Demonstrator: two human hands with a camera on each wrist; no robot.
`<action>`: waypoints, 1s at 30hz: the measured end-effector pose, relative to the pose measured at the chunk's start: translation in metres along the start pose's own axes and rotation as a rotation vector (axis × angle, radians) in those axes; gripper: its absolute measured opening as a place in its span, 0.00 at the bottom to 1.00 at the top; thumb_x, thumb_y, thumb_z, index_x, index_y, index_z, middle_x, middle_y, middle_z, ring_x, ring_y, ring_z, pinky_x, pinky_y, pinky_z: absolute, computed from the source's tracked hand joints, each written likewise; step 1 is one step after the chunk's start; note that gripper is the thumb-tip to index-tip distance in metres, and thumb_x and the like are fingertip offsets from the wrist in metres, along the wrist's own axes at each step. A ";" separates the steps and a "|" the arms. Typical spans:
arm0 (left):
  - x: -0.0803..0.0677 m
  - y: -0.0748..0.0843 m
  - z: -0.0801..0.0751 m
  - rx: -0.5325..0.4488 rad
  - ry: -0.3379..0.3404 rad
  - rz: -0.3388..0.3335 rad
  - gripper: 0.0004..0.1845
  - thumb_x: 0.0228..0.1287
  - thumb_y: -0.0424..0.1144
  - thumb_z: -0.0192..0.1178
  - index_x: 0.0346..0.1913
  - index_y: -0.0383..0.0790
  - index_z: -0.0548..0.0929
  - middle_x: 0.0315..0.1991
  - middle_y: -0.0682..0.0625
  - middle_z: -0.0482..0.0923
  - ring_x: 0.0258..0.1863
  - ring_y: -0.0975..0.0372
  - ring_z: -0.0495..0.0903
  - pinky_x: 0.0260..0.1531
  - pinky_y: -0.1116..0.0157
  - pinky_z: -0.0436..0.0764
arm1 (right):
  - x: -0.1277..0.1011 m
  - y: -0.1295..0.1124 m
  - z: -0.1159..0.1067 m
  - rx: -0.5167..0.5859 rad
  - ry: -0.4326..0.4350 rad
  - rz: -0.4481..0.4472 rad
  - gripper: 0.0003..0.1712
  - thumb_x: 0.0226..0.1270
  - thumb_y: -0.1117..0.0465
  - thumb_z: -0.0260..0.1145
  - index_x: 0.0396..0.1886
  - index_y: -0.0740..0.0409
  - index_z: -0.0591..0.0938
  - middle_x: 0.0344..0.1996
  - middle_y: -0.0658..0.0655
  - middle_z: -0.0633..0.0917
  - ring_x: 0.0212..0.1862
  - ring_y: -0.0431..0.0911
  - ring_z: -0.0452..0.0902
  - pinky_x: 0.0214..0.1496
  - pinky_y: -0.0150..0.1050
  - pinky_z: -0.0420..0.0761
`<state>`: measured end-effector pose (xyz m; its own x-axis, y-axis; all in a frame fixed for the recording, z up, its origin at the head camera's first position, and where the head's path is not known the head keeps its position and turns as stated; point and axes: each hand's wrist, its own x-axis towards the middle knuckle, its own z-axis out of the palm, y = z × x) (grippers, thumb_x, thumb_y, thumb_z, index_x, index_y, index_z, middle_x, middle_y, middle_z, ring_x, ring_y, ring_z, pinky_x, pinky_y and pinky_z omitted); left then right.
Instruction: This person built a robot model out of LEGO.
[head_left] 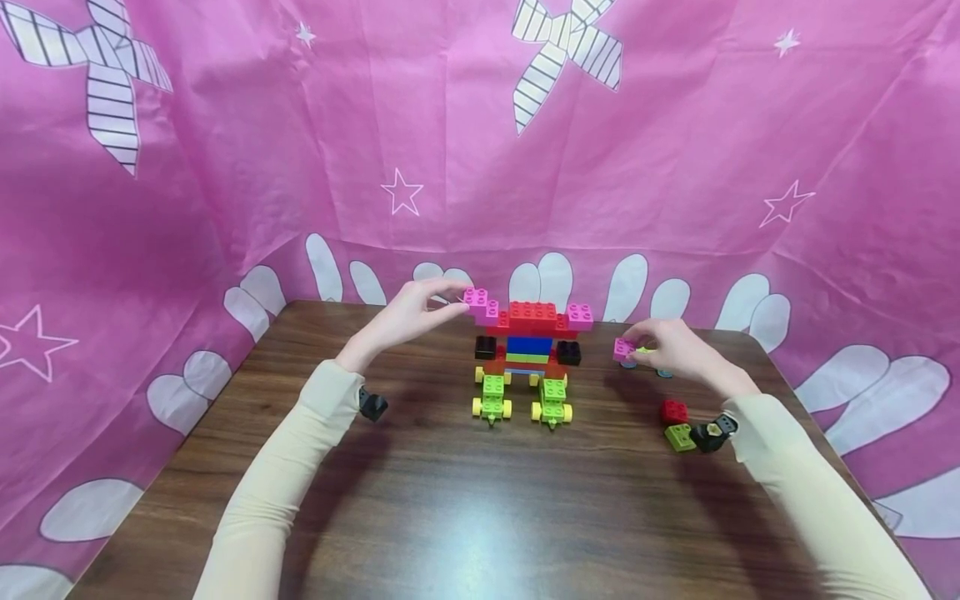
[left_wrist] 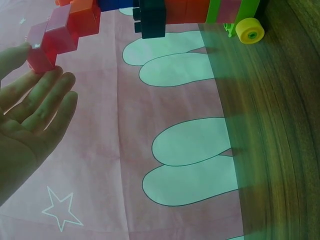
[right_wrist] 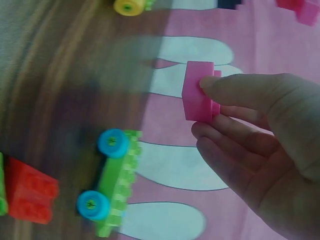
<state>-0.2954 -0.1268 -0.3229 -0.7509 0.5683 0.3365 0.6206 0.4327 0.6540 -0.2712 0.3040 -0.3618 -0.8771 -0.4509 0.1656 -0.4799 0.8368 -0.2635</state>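
A toy brick figure [head_left: 532, 323] stands on the table on two lime wheeled bases [head_left: 553, 400], with red, blue and black bricks above. At its upper left, my left hand [head_left: 408, 321] pinches the outermost pink brick [left_wrist: 41, 50], which sits on a stepped pink brick [left_wrist: 62, 31]. To the right of the figure, my right hand [head_left: 678, 348] holds a loose pink brick [right_wrist: 199, 92] between thumb and fingers, above the table. Another pink brick [head_left: 580, 315] tops the figure's right side.
Near my right hand is a green wheeled base [right_wrist: 117, 180] with blue wheels. A red brick [head_left: 673, 411] and a lime brick [head_left: 680, 437] lie nearer on the right of the wooden table [head_left: 420, 517]. Pink patterned cloth [head_left: 465, 150] hangs behind the table.
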 end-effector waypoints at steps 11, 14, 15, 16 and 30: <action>0.001 0.003 -0.002 0.004 -0.008 -0.015 0.22 0.68 0.44 0.63 0.62 0.42 0.79 0.57 0.47 0.82 0.54 0.55 0.82 0.60 0.52 0.80 | 0.000 -0.026 -0.038 -0.047 0.100 -0.088 0.15 0.55 0.66 0.75 0.43 0.62 0.87 0.34 0.56 0.90 0.40 0.50 0.85 0.46 0.52 0.85; 0.002 0.005 -0.003 0.017 -0.013 -0.022 0.21 0.68 0.45 0.63 0.62 0.44 0.80 0.58 0.49 0.82 0.55 0.57 0.82 0.60 0.54 0.81 | 0.000 -0.033 -0.046 -0.022 0.101 -0.086 0.15 0.56 0.66 0.75 0.45 0.62 0.87 0.36 0.57 0.89 0.41 0.50 0.85 0.46 0.51 0.87; 0.003 0.006 -0.003 0.020 -0.016 -0.023 0.21 0.68 0.45 0.63 0.62 0.45 0.80 0.58 0.49 0.81 0.55 0.57 0.81 0.60 0.55 0.81 | 0.000 -0.036 -0.049 -0.020 0.105 -0.090 0.16 0.56 0.66 0.75 0.45 0.62 0.86 0.36 0.57 0.89 0.41 0.50 0.85 0.46 0.51 0.87; 0.004 0.008 -0.003 0.021 -0.021 -0.023 0.21 0.68 0.46 0.63 0.61 0.45 0.80 0.58 0.50 0.81 0.56 0.58 0.81 0.60 0.55 0.81 | 0.000 -0.038 -0.051 -0.021 0.111 -0.096 0.16 0.56 0.66 0.75 0.46 0.62 0.86 0.35 0.56 0.89 0.41 0.50 0.84 0.45 0.51 0.87; 0.043 0.047 0.010 0.073 -0.092 0.017 0.23 0.68 0.44 0.63 0.62 0.40 0.79 0.57 0.45 0.82 0.55 0.56 0.81 0.59 0.55 0.81 | 0.007 -0.055 -0.068 0.005 0.151 -0.101 0.18 0.56 0.66 0.74 0.48 0.58 0.86 0.41 0.54 0.89 0.43 0.49 0.85 0.49 0.49 0.86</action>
<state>-0.2968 -0.0752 -0.2843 -0.7180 0.6365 0.2817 0.6506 0.4699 0.5965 -0.2498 0.2761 -0.2819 -0.8116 -0.4806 0.3322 -0.5659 0.7880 -0.2424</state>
